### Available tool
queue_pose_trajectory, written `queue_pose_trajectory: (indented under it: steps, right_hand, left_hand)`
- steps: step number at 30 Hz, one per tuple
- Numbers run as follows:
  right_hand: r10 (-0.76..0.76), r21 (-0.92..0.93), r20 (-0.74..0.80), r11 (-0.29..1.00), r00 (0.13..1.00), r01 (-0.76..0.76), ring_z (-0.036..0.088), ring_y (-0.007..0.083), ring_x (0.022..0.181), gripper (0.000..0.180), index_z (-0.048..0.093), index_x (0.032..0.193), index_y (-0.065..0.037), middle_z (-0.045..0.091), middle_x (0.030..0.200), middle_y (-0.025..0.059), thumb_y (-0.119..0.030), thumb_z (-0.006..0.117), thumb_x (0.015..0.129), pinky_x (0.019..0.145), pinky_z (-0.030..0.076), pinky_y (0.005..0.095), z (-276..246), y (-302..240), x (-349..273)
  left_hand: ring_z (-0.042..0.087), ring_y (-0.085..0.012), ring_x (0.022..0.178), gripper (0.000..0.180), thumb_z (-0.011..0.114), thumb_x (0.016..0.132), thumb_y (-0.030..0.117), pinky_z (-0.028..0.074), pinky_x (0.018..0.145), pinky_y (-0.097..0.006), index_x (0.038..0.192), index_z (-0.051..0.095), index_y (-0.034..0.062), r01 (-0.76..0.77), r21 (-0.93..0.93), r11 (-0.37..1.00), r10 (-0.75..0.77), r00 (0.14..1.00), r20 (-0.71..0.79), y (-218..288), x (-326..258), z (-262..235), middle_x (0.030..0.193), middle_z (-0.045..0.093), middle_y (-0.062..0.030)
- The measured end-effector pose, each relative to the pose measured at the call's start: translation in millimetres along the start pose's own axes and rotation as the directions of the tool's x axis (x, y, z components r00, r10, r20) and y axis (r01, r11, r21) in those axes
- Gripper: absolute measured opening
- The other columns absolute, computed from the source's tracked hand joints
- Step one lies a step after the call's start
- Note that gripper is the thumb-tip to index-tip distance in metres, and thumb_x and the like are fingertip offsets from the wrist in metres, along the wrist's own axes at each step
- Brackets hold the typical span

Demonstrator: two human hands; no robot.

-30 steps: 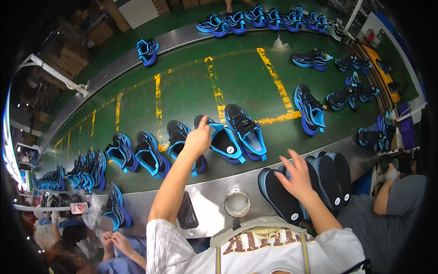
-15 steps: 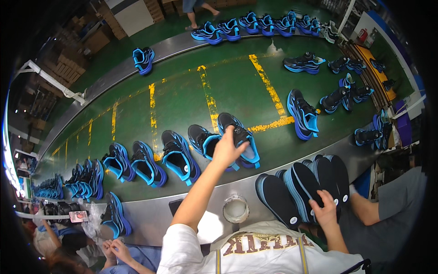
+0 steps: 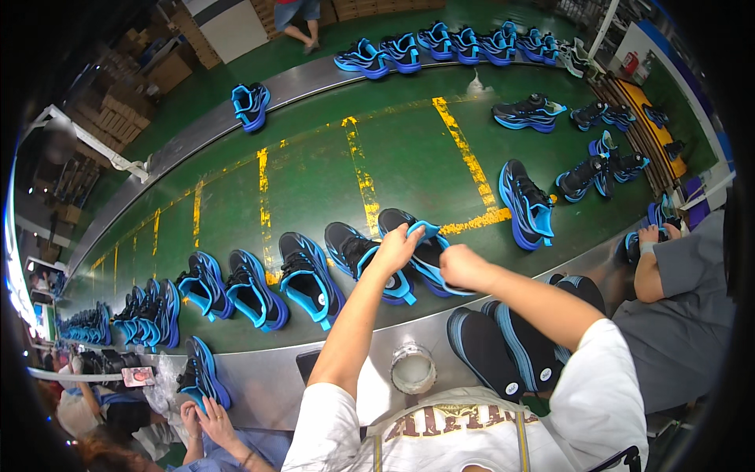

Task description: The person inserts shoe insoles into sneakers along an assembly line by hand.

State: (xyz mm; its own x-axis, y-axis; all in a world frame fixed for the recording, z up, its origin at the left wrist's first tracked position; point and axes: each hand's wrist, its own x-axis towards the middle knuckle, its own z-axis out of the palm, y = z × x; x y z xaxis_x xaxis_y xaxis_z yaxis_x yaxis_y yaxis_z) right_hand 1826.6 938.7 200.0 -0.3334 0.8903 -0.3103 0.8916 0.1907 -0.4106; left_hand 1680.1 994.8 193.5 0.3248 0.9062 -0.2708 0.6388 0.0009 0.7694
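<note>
A black and blue sports shoe [image 3: 429, 253] lies on the green work surface in front of me, toe pointing away. My left hand [image 3: 398, 250] is closed on the light blue collar or tongue at its opening. My right hand [image 3: 462, 267] is a fist against the right side of the same opening; whatever its fingers hold is hidden. Close on the left sits another such shoe [image 3: 354, 245], partly covered by my left hand and forearm. Stacks of black insoles [image 3: 481, 346] with blue edges and round white stickers lie below my right forearm.
A tub of whitish paste [image 3: 413, 368] stands on the metal edge near me, beside a dark flat object [image 3: 308, 363]. More shoes line the left side [image 3: 259, 289] and far metal ledge [image 3: 401, 53]. One shoe [image 3: 525, 204] lies to the right. Co-workers' hands [image 3: 214, 425] show at lower left and right.
My right hand has left the insole stacks and come up to the shoe. The left hand has shifted onto its collar or tongue, which now stands lifted. A co-worker at right has reached forward.
</note>
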Motion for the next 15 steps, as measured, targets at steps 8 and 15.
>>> queue_pose_trajectory:
  steps: [8, 15]
  right_hand:
    - [-0.193, -0.245, -0.279, 0.961, 0.941, 0.125, 0.051, 0.0277, 0.086, 0.014, 0.055, 0.076, 0.003, 0.049, 0.098, 0.019, -0.009, 0.05, 0.071, 0.072, 0.046, 0.0349, 11.0, -1.1, -15.4]
    - [-0.041, -0.186, 0.125, 0.981, 0.991, 0.064, 0.054, 0.0303, 0.084, 0.017, 0.062, 0.077, 0.002, 0.054, 0.089, 0.0192, -0.005, 0.05, 0.068, 0.071, 0.047, 0.0359, -15.2, 0.0, -10.9]
  left_hand:
    - [0.054, -0.0252, 0.081, 0.051, 0.045, 0.082, 0.042, 0.041, 0.071, -0.033, 0.093, 0.048, -0.0077, -0.019, -0.15, 0.988, 0.021, 1.0, 0.013, -8.6, -2.2, 12.1, 0.084, 0.055, -0.0212]
    - [0.051, -0.0187, 0.082, 0.05, 0.042, 0.084, 0.041, 0.04, 0.072, -0.028, 0.101, 0.046, -0.0063, -0.01, -0.339, 0.941, -0.042, 0.988, -0.148, -0.4, -4.6, 19.2, 0.084, 0.055, -0.0151]
